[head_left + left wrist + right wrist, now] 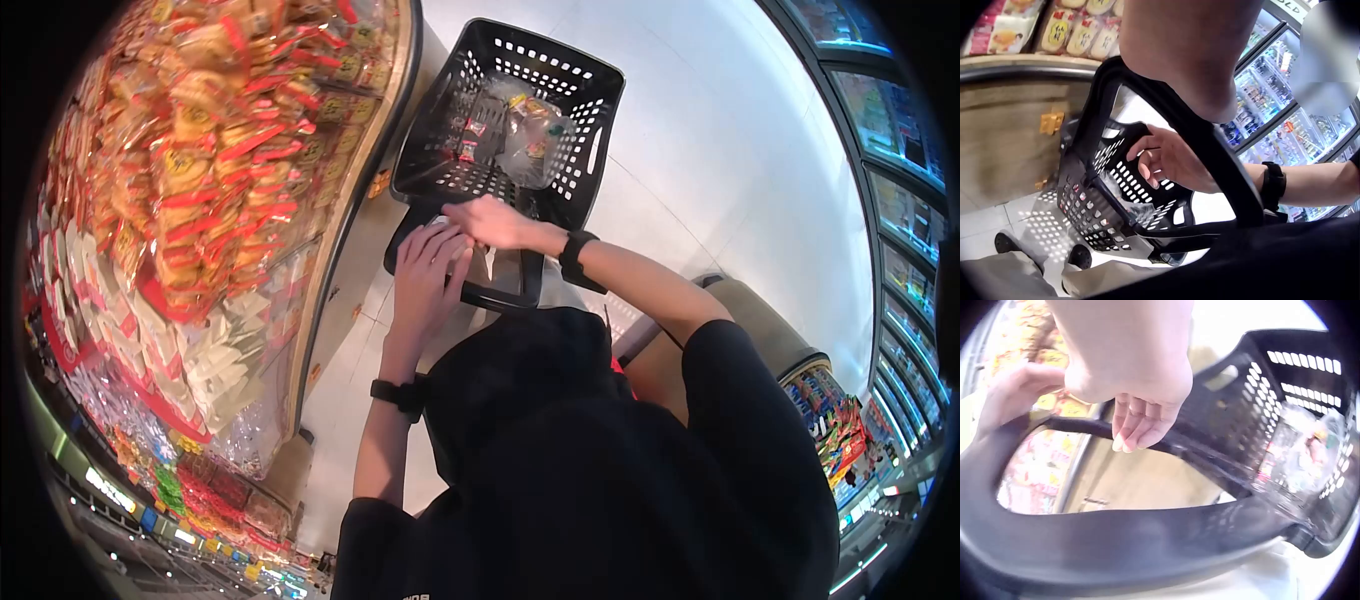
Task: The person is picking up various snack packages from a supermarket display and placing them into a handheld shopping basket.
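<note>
My left hand (428, 275) lies at the handle (500, 298) of a black basket (548, 50), its fingers stretched over beside my right hand (488, 222). From the left wrist, the left hand (1185, 56) looms large against the handle (1230, 159), fingers hidden, while the right hand (1175, 161) hangs loosely curled over the basket (1091, 212), holding nothing. In the right wrist view, the left hand (1013, 397) touches the handle's far end; the right hand's bent fingers (1141, 425) are above it. Clear plastic packages (535, 145) lie inside the basket.
A display of wrapped snacks (190, 160) with a curved edge (345, 235) stands close on the left. Glass-door coolers (900, 190) line the right side, and a stand with colourful packets (835, 420) is at the lower right. Pale tiled floor (680, 150) lies between.
</note>
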The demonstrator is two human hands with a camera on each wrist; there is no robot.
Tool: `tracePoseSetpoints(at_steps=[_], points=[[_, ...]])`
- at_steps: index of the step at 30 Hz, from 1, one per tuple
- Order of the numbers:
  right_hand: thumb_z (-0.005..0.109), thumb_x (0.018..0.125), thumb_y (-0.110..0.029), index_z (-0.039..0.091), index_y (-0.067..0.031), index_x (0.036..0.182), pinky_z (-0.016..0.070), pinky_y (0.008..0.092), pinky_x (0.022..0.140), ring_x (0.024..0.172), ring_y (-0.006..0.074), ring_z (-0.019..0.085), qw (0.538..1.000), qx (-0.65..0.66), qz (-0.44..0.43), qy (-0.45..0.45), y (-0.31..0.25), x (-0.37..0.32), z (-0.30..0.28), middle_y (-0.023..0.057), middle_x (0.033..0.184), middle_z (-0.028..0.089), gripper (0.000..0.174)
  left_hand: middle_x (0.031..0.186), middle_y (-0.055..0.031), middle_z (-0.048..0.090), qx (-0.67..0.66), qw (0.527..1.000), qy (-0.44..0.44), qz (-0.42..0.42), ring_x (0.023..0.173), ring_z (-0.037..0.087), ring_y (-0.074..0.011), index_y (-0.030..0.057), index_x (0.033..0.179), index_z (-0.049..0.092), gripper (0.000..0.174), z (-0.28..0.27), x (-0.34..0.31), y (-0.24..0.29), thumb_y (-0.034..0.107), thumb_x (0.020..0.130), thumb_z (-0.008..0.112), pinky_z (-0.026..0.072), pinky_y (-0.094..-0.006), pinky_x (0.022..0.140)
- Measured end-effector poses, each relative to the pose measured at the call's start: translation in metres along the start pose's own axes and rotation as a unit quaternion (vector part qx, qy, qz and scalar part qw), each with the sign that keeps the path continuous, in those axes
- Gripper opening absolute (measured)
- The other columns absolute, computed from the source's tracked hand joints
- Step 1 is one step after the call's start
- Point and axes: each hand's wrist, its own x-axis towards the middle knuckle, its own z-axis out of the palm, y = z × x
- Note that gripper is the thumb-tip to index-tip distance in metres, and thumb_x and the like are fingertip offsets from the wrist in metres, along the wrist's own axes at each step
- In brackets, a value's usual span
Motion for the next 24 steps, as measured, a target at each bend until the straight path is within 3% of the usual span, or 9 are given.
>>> tracePoseSetpoints(at_steps=[4,7,9,10,13,14,17,21,24], points=[[0.052,0.089,-0.015,0.069,-0.0004,0.090,0.0562,0.0302,0.063,0.057,0.0148,0.068,0.950,0.177,0.220,0.131,0.098,0.030,-0.049,0.0090,0.070,0.070,0.023,0.066,-0.0036,0.061,-0.027,0.993,-0.073,-0.083,0.060,0.058,-0.0217,0.0089,0.090,0.069,0.016,0.015,0.000,-0.010,0.022,0.082,0.070,0.0424,-0.0330,0.063],[0.053,0.090,-0.018,0.070,0.0026,0.090,0.0568,0.0307,0.066,0.060,0.0161,0.069,0.878,0.268,0.294,0.266,0.174,0.053,-0.084,0.0092,0.072,0.072,0.026,0.056,-0.0029,0.055,-0.028,0.993,-0.089,-0.069,0.051,0.053,-0.0210,0.0092,0.089,0.070,0.013,0.014,0.002,-0.011,0.020,0.082,0.068,0.0376,-0.0323,0.056],[0.049,0.091,-0.008,0.066,0.0048,0.102,0.0591,0.0317,0.062,0.069,0.0201,0.071,0.872,0.200,0.322,0.308,0.247,0.073,-0.093,0.0155,0.082,0.072,0.024,0.065,-0.0038,0.063,-0.006,0.992,-0.106,-0.073,0.057,0.058,-0.0222,0.0094,0.086,0.068,0.015,0.014,0.002,-0.011,0.024,0.081,0.068,0.0419,-0.0323,0.057],[0.062,0.086,-0.031,0.068,0.0033,0.106,0.0545,0.0360,0.084,0.090,0.0325,0.070,0.863,0.171,0.370,0.300,0.288,0.085,-0.093,0.0176,0.088,0.072,0.040,0.064,-0.0035,0.063,-0.005,0.993,-0.099,-0.062,0.054,0.057,-0.0215,0.0098,0.086,0.069,0.014,0.014,0.003,-0.012,0.022,0.079,0.069,0.0412,-0.0322,0.055],[0.064,0.085,-0.031,0.066,0.0025,0.110,0.0505,0.0381,0.093,0.110,0.0346,0.062,0.865,0.015,0.437,0.247,0.289,0.103,-0.109,0.0220,0.109,0.067,0.041,0.056,-0.0019,0.055,0.000,0.996,-0.078,-0.047,0.048,0.052,-0.0182,0.0097,0.086,0.072,0.018,0.019,-0.003,-0.017,0.022,0.076,0.064,0.0417,-0.0303,0.057],[0.063,0.085,-0.027,0.066,0.0021,0.111,0.0481,0.0397,0.097,0.117,0.0341,0.058,0.873,0.038,0.434,0.217,0.304,0.115,-0.112,0.0238,0.123,0.060,0.039,0.054,-0.0015,0.052,0.010,0.990,-0.125,-0.071,0.048,0.051,-0.0180,0.0093,0.089,0.074,0.022,0.012,-0.001,-0.013,0.022,0.075,0.062,0.0437,-0.0297,0.060],[0.069,0.075,-0.030,0.068,0.0030,0.104,0.0528,0.0379,0.087,0.100,0.0299,0.067,0.872,0.000,0.388,0.297,0.361,0.153,-0.097,0.0189,0.109,0.068,0.044,0.052,-0.0001,0.046,-0.008,0.978,-0.191,-0.088,0.049,0.049,-0.0188,0.0068,0.093,0.074,0.030,0.004,0.000,-0.012,0.026,0.079,0.054,0.0390,-0.0321,0.058],[0.053,0.089,-0.016,0.061,-0.0016,0.120,0.0517,0.0389,0.092,0.114,0.0307,0.061,0.907,-0.209,0.352,0.095,0.357,0.171,-0.103,0.0189,0.122,0.063,0.035,0.056,-0.0033,0.050,-0.019,0.976,-0.204,-0.073,0.052,0.049,-0.0210,0.0044,0.083,0.071,0.028,0.001,0.002,-0.013,0.020,0.077,0.048,0.0343,-0.0346,0.057],[0.048,0.093,-0.021,0.052,-0.0038,0.130,0.0508,0.0397,0.091,0.110,0.0292,0.063,0.853,-0.461,0.214,0.121,0.400,0.191,-0.100,0.0159,0.121,0.063,0.041,0.074,-0.0095,0.068,-0.022,0.956,-0.278,-0.092,0.064,0.064,-0.0244,0.0034,0.085,0.071,0.031,-0.013,0.014,-0.009,0.022,0.091,0.047,0.0488,-0.0364,0.064]])
